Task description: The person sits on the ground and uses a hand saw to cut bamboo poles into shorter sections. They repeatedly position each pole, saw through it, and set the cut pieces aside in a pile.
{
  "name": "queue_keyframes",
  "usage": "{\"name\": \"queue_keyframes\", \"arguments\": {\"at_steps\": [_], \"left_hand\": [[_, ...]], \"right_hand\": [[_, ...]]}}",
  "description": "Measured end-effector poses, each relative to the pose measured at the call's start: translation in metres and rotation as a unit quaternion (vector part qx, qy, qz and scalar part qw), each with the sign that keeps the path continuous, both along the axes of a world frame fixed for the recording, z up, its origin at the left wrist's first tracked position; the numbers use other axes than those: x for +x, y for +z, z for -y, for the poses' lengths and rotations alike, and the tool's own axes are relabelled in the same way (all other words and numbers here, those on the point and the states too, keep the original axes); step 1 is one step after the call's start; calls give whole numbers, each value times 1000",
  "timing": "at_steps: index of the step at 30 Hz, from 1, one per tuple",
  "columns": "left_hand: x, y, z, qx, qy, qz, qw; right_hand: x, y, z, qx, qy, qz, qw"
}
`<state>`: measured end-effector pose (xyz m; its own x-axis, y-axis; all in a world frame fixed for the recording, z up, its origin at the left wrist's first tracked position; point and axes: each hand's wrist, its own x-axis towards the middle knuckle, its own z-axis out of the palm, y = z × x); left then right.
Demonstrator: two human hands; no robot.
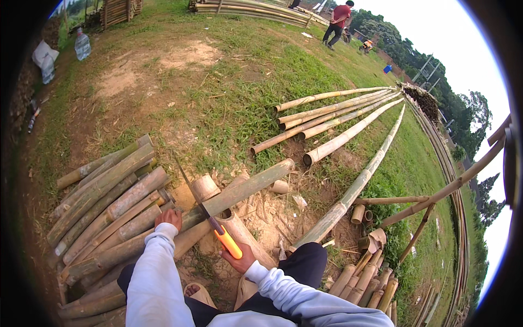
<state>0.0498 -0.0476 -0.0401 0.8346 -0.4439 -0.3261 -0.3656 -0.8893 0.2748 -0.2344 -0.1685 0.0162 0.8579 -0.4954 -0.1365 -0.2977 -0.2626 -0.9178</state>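
Observation:
A long greenish bamboo pole (248, 185) lies slantwise in front of me, over shorter bamboo pieces. My left hand (169, 219) holds it from above, left of the saw; its fingertips are partly hidden. My right hand (240, 258) grips the orange handle of a hand saw (228, 243). The saw's dark, narrow blade crosses the pole and points away to the far left. Whether its teeth have entered the bamboo I cannot tell. Beneath and beside the pole stand thick bamboo stumps (205, 188), with pale sawdust (261, 210) spread around them.
Cut bamboo lengths (109, 204) are piled at the left, and shorter ones (364, 280) at the lower right. Long poles (343, 136) stretch across the grass toward the far right. A bamboo frame (436, 199) stands at the right. A person in a red top (340, 15) is far off.

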Motion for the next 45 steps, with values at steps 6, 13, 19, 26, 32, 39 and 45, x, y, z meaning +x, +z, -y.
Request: {"name": "queue_keyframes", "arguments": {"at_steps": [6,13,19,26,32,39,45], "left_hand": [[-17,23,4,-14,-4,17,1000],[-4,18,7,21,0,-30,999],[-11,22,1,5,22,-12,1000],[-3,15,6,24,0,10,1000],[-4,21,2,19,-5,8,1000],[-10,32,14,37,9,-28,999],[-8,20,5,15,-4,-7,1000]], "right_hand": [[-3,-1,-4,4,-31,54,998],[-45,9,-18,3,-8,-3,1000],[-174,93,-42,16,-6,-42,999],[29,20,12,-65,35,18,997],[-82,19,-24,15,-3,16,1000],[-143,73,-29,-7,-9,-9,1000],[5,16,-3,-22,3,29,999]]}}
